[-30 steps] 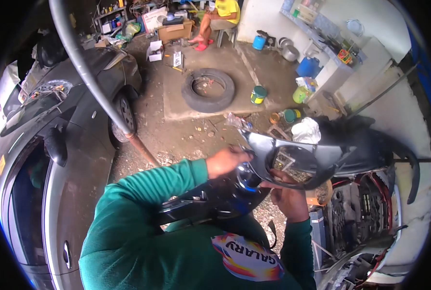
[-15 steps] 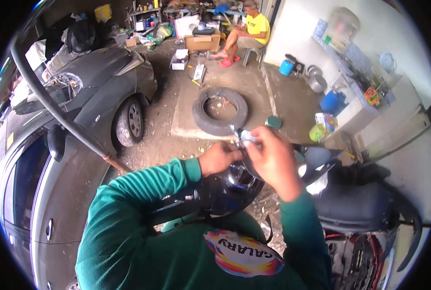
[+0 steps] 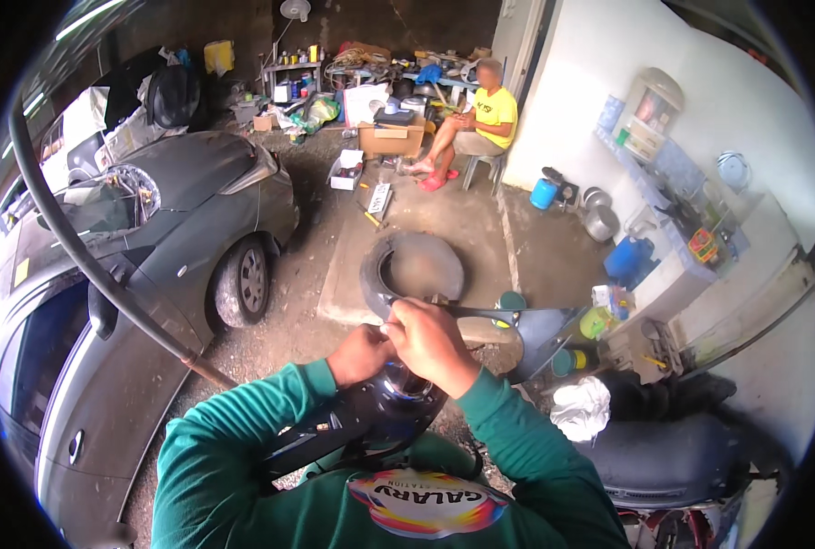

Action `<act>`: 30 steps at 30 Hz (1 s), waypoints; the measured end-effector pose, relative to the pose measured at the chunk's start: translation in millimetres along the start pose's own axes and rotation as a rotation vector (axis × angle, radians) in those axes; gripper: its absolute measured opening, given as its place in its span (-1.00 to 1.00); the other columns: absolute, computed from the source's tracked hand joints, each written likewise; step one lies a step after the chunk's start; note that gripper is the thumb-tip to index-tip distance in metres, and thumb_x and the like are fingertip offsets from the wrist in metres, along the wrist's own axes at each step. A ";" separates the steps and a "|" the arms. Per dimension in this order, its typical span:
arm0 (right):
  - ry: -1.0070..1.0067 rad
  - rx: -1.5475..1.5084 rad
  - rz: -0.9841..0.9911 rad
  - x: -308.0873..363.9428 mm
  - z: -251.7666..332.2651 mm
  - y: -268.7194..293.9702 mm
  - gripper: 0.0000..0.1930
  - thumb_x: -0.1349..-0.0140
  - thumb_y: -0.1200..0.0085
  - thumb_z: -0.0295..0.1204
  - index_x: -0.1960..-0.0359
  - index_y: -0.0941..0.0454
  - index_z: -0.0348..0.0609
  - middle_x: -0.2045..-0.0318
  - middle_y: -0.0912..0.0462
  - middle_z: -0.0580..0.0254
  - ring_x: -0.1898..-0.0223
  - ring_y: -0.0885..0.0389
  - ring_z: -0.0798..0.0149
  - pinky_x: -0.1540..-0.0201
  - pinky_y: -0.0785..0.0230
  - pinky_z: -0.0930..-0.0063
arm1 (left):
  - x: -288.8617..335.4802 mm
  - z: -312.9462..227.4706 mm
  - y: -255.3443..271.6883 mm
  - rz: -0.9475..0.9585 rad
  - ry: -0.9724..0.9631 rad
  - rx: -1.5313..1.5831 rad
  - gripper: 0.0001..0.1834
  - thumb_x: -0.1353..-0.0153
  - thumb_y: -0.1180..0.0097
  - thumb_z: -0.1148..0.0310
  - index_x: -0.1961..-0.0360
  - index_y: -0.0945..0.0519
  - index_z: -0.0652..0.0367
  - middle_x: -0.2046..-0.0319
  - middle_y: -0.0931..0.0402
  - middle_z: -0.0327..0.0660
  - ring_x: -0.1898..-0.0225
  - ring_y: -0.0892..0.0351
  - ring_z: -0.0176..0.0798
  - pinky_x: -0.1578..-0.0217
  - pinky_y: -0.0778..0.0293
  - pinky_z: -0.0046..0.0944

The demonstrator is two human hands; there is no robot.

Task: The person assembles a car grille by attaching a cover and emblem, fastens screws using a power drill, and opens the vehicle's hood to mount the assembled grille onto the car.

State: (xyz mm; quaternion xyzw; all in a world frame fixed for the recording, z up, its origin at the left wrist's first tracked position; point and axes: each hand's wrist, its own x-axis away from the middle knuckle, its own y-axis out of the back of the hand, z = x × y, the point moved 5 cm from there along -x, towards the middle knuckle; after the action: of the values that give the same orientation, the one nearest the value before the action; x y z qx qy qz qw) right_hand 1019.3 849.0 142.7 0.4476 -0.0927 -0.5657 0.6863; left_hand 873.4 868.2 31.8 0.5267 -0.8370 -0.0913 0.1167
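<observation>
My left hand point(image 3: 362, 355) and my right hand point(image 3: 430, 346) meet in front of me, fingers closed and touching. Between the fingertips a small pale bit shows, too small to name. Under the hands sits a black glossy vehicle part point(image 3: 330, 425) with a rounded, shiny lamp-like piece point(image 3: 403, 380) just below my fingers. A dark strip reaches out to the right from behind my right hand, toward a dark smooth panel point(image 3: 545, 339). My palms and fingers hide whatever they grip.
A loose tire point(image 3: 439, 265) lies on the concrete ahead. On the left stands a grey car point(image 3: 106, 357) with a bent pipe point(image 3: 106, 284) before it. A person in yellow point(image 3: 494, 114) sits on a stool. A dark seat-like object point(image 3: 664, 471) is at right, near crumpled silver material point(image 3: 581, 409).
Both hands have moved left and slightly down. My right hand, earlier raised with a greyish object in its fingers, has come against my left. The view has tilted up.
</observation>
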 end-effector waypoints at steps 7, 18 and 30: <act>-0.041 -0.033 0.034 -24.7 1.9 -22.9 -0.77 -0.31 -0.34 -0.35 0.22 -0.62 -0.27 0.25 -0.71 -0.11 0.16 -0.72 -0.24 0.09 -0.58 -0.06 | 4.6 3.0 30.8 -0.081 0.015 0.000 -0.66 -0.48 -0.22 0.27 0.12 -0.78 0.42 0.27 -0.83 0.01 0.23 -0.79 -0.23 0.13 -0.68 -0.13; 0.093 -0.015 0.009 -26.4 4.0 -37.3 -0.81 -0.36 -0.27 -0.40 0.25 -0.57 -0.29 0.22 -0.67 -0.12 0.18 -0.71 -0.27 0.13 -0.55 -0.09 | 7.8 13.4 42.2 -0.017 0.022 -0.034 -0.68 -0.49 -0.22 0.29 0.11 -0.77 0.41 0.29 -0.82 -0.06 0.26 -0.68 -0.35 0.17 -0.64 -0.13; 0.079 0.039 0.043 -10.5 2.9 -21.9 -0.75 -0.36 -0.28 -0.32 0.21 -0.60 -0.30 0.22 -0.68 -0.11 0.17 -0.73 -0.27 0.11 -0.59 -0.10 | 3.2 24.4 23.5 0.022 -0.016 0.023 -0.77 -0.52 -0.22 0.38 0.03 -0.74 0.37 0.14 -0.81 -0.19 0.12 -0.67 -0.38 0.07 -0.64 -0.19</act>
State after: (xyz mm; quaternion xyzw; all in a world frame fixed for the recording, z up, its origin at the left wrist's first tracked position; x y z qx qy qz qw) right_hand 998.6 857.4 132.6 0.4806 -0.0860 -0.5308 0.6927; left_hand 844.7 876.1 15.3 0.5179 -0.8447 -0.0847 0.1051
